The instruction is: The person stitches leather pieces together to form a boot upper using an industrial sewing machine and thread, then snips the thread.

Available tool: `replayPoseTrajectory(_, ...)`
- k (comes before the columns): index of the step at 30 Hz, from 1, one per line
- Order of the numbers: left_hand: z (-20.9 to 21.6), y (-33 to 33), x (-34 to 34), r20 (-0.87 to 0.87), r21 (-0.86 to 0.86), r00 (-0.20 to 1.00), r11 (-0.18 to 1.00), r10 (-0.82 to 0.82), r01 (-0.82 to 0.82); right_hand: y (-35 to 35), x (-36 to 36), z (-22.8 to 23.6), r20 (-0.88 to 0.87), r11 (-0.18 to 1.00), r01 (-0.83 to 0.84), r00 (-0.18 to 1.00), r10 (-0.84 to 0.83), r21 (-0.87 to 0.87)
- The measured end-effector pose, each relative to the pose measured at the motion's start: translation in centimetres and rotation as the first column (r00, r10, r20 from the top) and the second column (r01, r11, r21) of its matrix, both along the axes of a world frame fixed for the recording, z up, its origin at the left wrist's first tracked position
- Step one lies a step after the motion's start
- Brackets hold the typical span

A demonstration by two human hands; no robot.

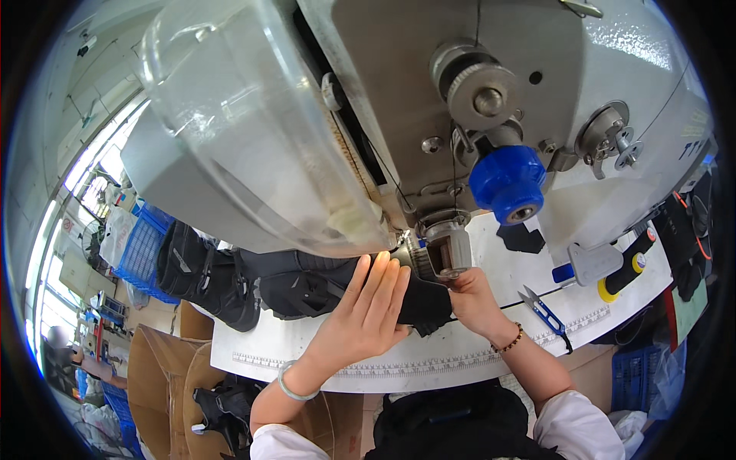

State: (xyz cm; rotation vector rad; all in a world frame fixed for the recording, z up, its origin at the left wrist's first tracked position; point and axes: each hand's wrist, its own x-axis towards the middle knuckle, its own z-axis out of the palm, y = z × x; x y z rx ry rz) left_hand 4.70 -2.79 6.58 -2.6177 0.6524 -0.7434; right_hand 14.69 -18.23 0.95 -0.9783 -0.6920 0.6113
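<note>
A black padded piece [425, 305], which looks like a boot upper, lies on the white sewing table under the head of a sewing machine [414, 253]. My left hand [364, 314] rests on it with fingers stretched out and lying flat, their tips close to the needle area. At the right edge of the same piece, my right hand [477, 303] is closed, its fingers pinched together beside the machine's metal foot; the machine partly hides the fingertips. To the left, more black boot uppers [222, 280] stretch across the table's left end.
Blue-handled thread snips [546, 313] lie right of my right hand, near a printed ruler [429, 368] along the table's front edge. A black and yellow thread spool [621, 277] lies farther right. Cardboard boxes [157, 368] stand below left; a blue basket [142, 249] is behind. Another person [61, 364] is far left.
</note>
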Motion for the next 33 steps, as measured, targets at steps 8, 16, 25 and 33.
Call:
replayPoseTrajectory(8, -0.7, -0.3, 0.1, 0.059, 0.071, 0.998, 0.997, 0.022, -0.026, -0.4, 0.1, -1.1, -0.034, 0.999, -0.018, 0.999, 0.019, 0.027)
replayPoseTrajectory(16, -1.5, 0.2, 0.1, 0.087, 0.087, 0.996, 0.996, 0.010, -0.017, -0.4, -0.1, -0.6, -0.064, 0.999, -0.027, 0.998, 0.029, 0.036)
replayPoseTrajectory(25, -0.7, 0.2, 0.8, 0.073, 0.016, 0.995, 0.998, -0.065, 0.064, -0.4, 0.1, -1.1, -0.058, 0.999, -0.017, 0.998, 0.020, 0.044)
replayPoseTrajectory(33, -1.6, 1.3, 0.9, 0.150, 0.003, 0.986, 0.998, -0.068, 0.068, -0.1, -0.3, -1.3, -0.010, 0.998, -0.003, 1.000, 0.004, 0.058)
